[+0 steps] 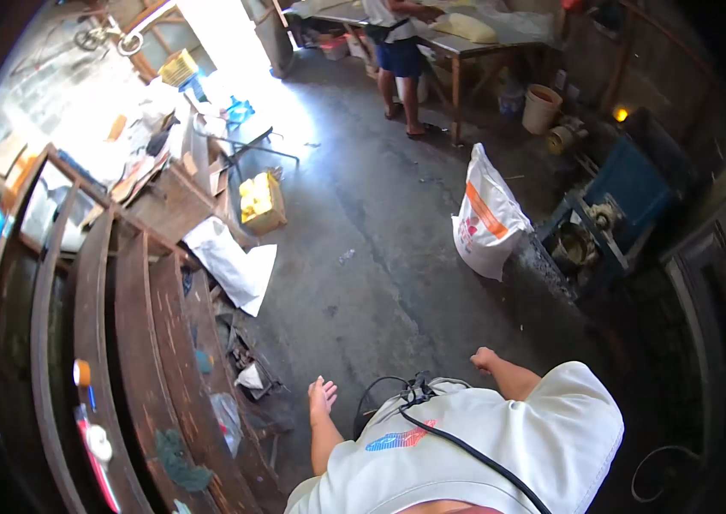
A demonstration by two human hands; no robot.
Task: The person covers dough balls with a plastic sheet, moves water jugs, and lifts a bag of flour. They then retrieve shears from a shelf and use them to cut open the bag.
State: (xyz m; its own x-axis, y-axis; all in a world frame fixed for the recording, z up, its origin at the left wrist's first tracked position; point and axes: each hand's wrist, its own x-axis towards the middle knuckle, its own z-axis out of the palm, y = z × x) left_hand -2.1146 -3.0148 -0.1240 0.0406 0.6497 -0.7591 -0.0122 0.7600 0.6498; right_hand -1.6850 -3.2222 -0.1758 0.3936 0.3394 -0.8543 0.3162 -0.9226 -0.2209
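My left hand (323,394) hangs low in front of my body, fingers apart and holding nothing. The dark wooden shelf rack (136,343) stands to its left, apart from it. On my other side, my right hand (484,358) is loosely curled, and nothing shows in it. Farther forward, a white sack with an orange band (484,218) stands upright on the concrete floor, out of reach of both hands. A black cord (474,450) runs down over my white shirt.
A blue machine (624,193) stands at the right beyond the sack. At the back, a person (399,51) works at a table (508,38) bearing a pale mass. A box of yellow things (262,204) and a white sheet (230,261) lie left of the walkway.
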